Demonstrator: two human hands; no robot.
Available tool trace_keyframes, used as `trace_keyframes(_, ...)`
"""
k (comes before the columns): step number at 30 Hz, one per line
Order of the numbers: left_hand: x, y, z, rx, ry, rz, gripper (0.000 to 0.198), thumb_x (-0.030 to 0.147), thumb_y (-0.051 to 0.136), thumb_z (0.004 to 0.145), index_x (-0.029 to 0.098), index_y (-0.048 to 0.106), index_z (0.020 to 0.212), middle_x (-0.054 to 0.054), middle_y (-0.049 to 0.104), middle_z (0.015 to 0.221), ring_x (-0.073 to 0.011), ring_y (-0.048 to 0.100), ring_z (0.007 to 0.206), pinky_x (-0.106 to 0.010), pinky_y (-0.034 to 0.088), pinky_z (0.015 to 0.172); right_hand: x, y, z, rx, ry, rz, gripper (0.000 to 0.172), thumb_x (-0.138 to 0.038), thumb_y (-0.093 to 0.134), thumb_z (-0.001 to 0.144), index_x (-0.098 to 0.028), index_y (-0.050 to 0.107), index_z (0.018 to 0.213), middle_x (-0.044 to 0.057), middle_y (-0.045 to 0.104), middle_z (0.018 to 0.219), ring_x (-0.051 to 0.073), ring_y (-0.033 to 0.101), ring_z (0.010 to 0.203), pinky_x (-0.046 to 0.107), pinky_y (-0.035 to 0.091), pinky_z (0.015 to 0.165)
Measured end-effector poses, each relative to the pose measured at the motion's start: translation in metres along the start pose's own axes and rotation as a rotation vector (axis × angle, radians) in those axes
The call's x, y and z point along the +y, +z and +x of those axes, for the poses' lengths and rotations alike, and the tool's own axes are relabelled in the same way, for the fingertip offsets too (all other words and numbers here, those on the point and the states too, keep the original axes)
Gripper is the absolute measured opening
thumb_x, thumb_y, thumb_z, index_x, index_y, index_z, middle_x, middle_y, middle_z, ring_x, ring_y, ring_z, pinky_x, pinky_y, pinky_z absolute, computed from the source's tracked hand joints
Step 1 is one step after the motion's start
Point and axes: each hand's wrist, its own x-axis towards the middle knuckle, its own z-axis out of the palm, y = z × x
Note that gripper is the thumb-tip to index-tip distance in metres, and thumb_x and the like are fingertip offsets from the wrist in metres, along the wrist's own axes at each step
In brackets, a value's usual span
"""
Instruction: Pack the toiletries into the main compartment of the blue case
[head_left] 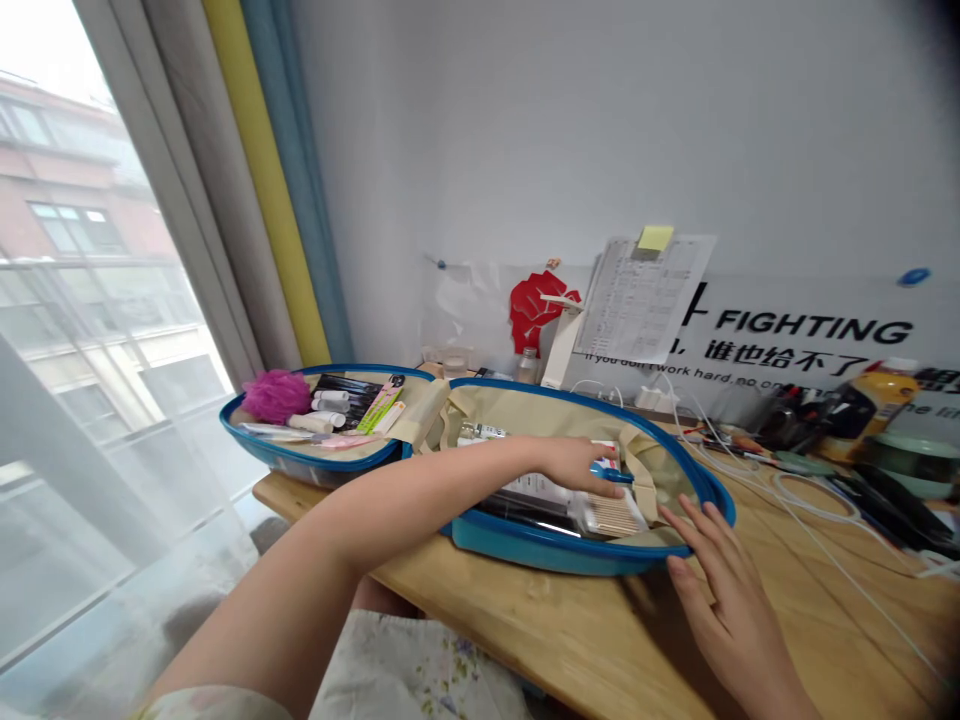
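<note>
A blue-rimmed travel case (570,555) lies open in two halves on a wooden desk (525,620). My left hand (577,465) reaches into the near half, fingers curled on a small blue-capped item (611,472) above packets and a pack of cotton swabs (609,515). My right hand (712,575) lies open, its fingers spread flat on the case's right rim. The far half (322,460) holds a pink bath puff (275,395), tubes and small packs.
Cables (795,495), a bottle (862,405), a green bowl (911,460) and clutter crowd the desk's right side. Papers (645,300) and a banner (810,335) hang on the wall. The window and curtains (247,180) stand at left, by the desk's left edge.
</note>
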Motion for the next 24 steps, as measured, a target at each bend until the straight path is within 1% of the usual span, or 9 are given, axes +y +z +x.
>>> trace_keyframes(3,-0.02,-0.029,-0.029,0.263,-0.036,-0.04,0.048,0.036,0.054,0.085,0.017,0.051,0.129,-0.007,0.057,0.128,-0.0167,0.055,0.112,-0.026,0.042,0.096,0.001,0.001,0.0,0.006,0.005,0.013,0.04,-0.036,0.037,0.093,-0.025,0.051,0.128,0.008,0.049,0.139,0.028,0.037,0.136,0.049,0.04,0.105)
trace_keyframes(4,-0.032,-0.04,-0.042,0.372,-0.107,-0.032,0.043,0.031,0.054,0.083,0.019,0.055,0.124,-0.005,0.06,0.122,-0.0153,0.057,0.106,-0.024,0.044,0.092,0.001,0.001,-0.001,0.008,0.003,0.017,0.04,-0.036,0.037,0.093,-0.024,0.051,0.128,0.008,0.049,0.139,0.028,0.037,0.136,0.05,0.04,0.105)
trace_keyframes(6,-0.062,-0.061,-0.073,0.564,-0.346,0.018,0.037,0.02,0.051,0.08,0.023,0.06,0.116,0.0,0.064,0.104,-0.0122,0.059,0.091,-0.021,0.045,0.083,0.002,0.002,-0.001,0.01,-0.002,0.021,0.04,-0.036,0.037,0.093,-0.024,0.05,0.129,0.008,0.049,0.139,0.029,0.036,0.136,0.051,0.039,0.105)
trace_keyframes(9,-0.115,-0.086,-0.126,0.67,-0.554,0.053,0.038,0.015,0.045,0.078,0.017,0.06,0.113,-0.002,0.063,0.089,-0.0142,0.057,0.081,-0.024,0.045,0.076,0.003,0.003,-0.001,0.011,-0.013,0.018,0.041,-0.037,0.037,0.093,-0.025,0.049,0.131,0.008,0.049,0.139,0.029,0.036,0.136,0.052,0.038,0.105)
trace_keyframes(11,-0.147,-0.094,-0.161,0.712,-0.679,0.064,0.038,0.016,0.043,0.078,0.014,0.06,0.112,-0.002,0.062,0.082,-0.015,0.057,0.075,-0.025,0.045,0.072,0.005,0.003,-0.001,0.005,-0.024,0.016,0.043,-0.038,0.036,0.093,-0.025,0.048,0.132,0.008,0.049,0.139,0.03,0.036,0.136,0.053,0.038,0.105)
trace_keyframes(14,-0.182,-0.095,-0.204,0.731,-0.828,0.049,0.038,0.019,0.038,0.08,0.014,0.057,0.113,-0.004,0.064,0.087,-0.0141,0.058,0.072,-0.023,0.045,0.065,0.007,0.003,-0.002,-0.015,-0.02,0.014,0.043,-0.039,0.037,0.093,-0.024,0.049,0.132,0.009,0.049,0.139,0.03,0.036,0.136,0.053,0.039,0.105)
trace_keyframes(17,-0.202,-0.087,-0.227,0.696,-0.935,0.037,0.033,0.028,0.04,0.081,0.014,0.058,0.105,-0.005,0.066,0.088,-0.0143,0.059,0.071,-0.022,0.044,0.062,0.009,0.004,-0.003,-0.011,-0.006,0.012,0.044,-0.04,0.036,0.092,-0.024,0.05,0.131,0.009,0.05,0.138,0.031,0.036,0.136,0.055,0.038,0.106)
trace_keyframes(20,-0.21,-0.075,-0.233,0.601,-0.997,0.049,0.03,0.042,0.048,0.078,0.017,0.062,0.085,-0.003,0.064,0.075,-0.0162,0.058,0.069,-0.023,0.042,0.06,0.01,0.006,-0.004,0.003,-0.01,0.01,0.045,-0.042,0.035,0.092,-0.024,0.05,0.131,0.008,0.05,0.139,0.031,0.036,0.136,0.056,0.037,0.106)
trace_keyframes(24,-0.207,-0.06,-0.222,0.419,-1.043,0.07,0.037,0.054,0.057,0.07,0.019,0.061,0.062,-0.002,0.059,0.058,-0.019,0.058,0.065,-0.025,0.041,0.059,0.01,0.005,-0.003,0.003,-0.03,-0.003,0.044,-0.039,0.036,0.092,-0.024,0.049,0.132,0.009,0.049,0.139,0.031,0.037,0.136,0.056,0.038,0.106)
